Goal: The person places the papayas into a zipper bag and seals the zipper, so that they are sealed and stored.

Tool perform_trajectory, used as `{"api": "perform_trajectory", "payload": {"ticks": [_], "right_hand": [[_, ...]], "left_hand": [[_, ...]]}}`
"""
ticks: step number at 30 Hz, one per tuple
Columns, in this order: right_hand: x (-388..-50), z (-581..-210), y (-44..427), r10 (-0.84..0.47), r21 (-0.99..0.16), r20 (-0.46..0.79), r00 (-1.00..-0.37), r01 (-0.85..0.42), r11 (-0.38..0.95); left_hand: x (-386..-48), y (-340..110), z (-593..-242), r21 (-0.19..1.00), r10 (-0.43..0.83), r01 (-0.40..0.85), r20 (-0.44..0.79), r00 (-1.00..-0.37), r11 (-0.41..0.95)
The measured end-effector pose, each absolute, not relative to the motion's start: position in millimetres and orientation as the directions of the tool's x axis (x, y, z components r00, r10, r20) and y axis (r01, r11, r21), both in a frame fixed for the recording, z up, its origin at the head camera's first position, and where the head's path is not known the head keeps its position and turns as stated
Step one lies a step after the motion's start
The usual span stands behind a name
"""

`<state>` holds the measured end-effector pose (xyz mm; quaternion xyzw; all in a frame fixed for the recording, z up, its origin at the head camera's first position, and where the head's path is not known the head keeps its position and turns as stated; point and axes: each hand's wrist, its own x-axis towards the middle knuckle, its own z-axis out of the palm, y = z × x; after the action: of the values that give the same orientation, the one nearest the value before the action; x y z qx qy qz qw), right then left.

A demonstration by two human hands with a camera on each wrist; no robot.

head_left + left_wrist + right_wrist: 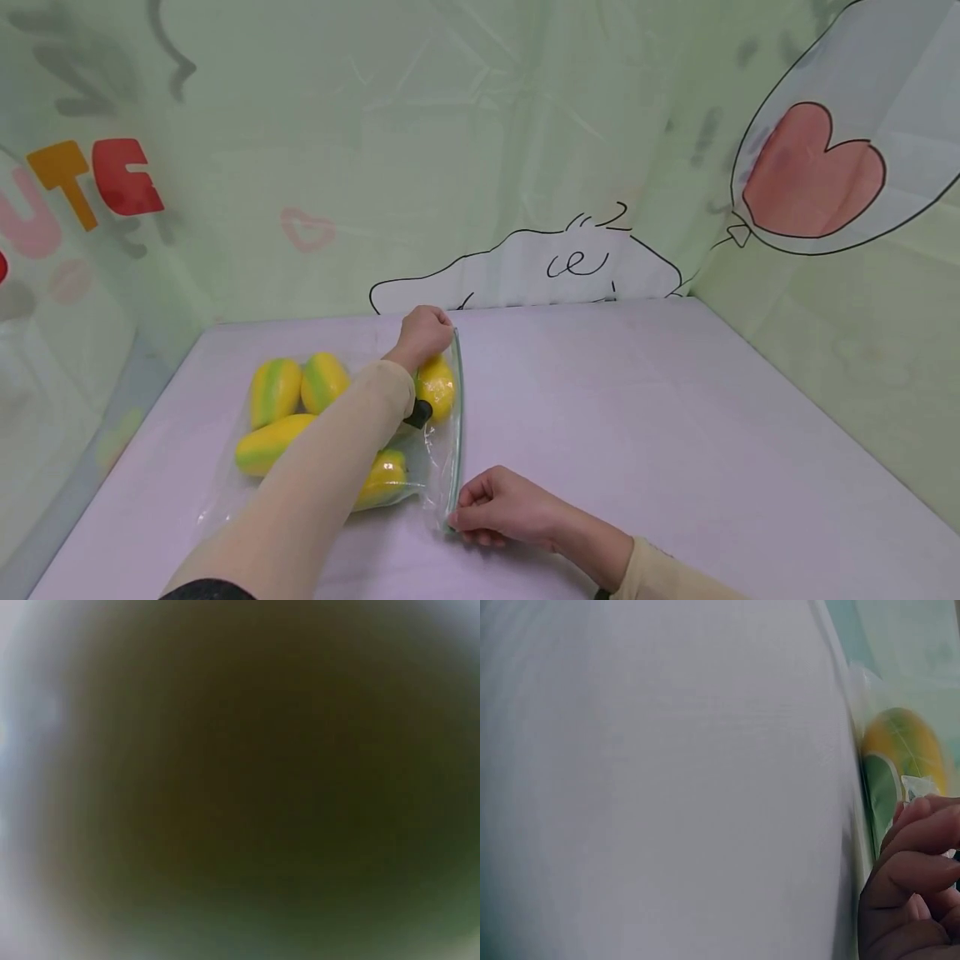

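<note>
A clear zip-lock bag (pixel 424 450) lies flat on the table, its green zip strip (pixel 459 408) running along the right side. Inside are several yellow fruits (pixel 274 392) with green streaks, mango-like in shape. At the strip's far end, my left hand (pixel 423 333) pinches the bag's corner, its arm crossing over the bag and hiding part of the fruit. My right hand (pixel 510 507) pinches the near end of the strip between thumb and fingers. In the right wrist view, curled fingers (pixel 915 877) show beside a fruit (pixel 906 746). The left wrist view is dark and blurred.
The table (pixel 600 417) has a pale lilac cover. Behind it and at both sides hang pale green sheets (pixel 337 167) with printed drawings, including a balloon with a red heart (pixel 813 175). A dark wrist camera (pixel 418 414) sits at the left wrist, over the bag.
</note>
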<state>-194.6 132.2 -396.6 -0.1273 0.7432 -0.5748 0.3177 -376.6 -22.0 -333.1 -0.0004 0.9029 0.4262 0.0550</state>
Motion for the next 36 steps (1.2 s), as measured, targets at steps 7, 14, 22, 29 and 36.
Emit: {"api": "perform_trajectory", "payload": {"ticks": [7, 14, 22, 29, 36], "right_hand": [[-193.1, -397.1, 127.2, -0.56, -0.942, -0.319, -0.765, 0.192, 0.274], [-192.8, -398.1, 127.2, -0.566, -0.941, -0.327, -0.757, 0.21, 0.264], [-193.5, -394.2, 130.9, -0.544, -0.92, -0.361, -0.757, 0.193, 0.342], [-206.1, -379.4, 148.1, -0.478, -0.88, -0.344, -0.808, 0.1, 0.464], [-238.6, -348.2, 169.8, -0.336, -0.794, -0.268, -0.903, 0.01, 0.607]], "left_hand": [[-374.3, -21.3, -333.8, 0.776, 0.044, -0.049, -0.098, -0.994, 0.629], [-376.8, -21.4, -335.3, 0.762, 0.062, -0.041, -0.106, -0.992, 0.646], [-378.6, -22.1, -333.3, 0.699, 0.158, 0.015, -0.141, -0.977, 0.715], [-372.7, -31.4, -322.0, 0.605, 0.243, 0.095, -0.168, -0.955, 0.79], [-372.1, -62.9, -293.9, 0.536, 0.305, 0.176, -0.162, -0.939, 0.826]]}}
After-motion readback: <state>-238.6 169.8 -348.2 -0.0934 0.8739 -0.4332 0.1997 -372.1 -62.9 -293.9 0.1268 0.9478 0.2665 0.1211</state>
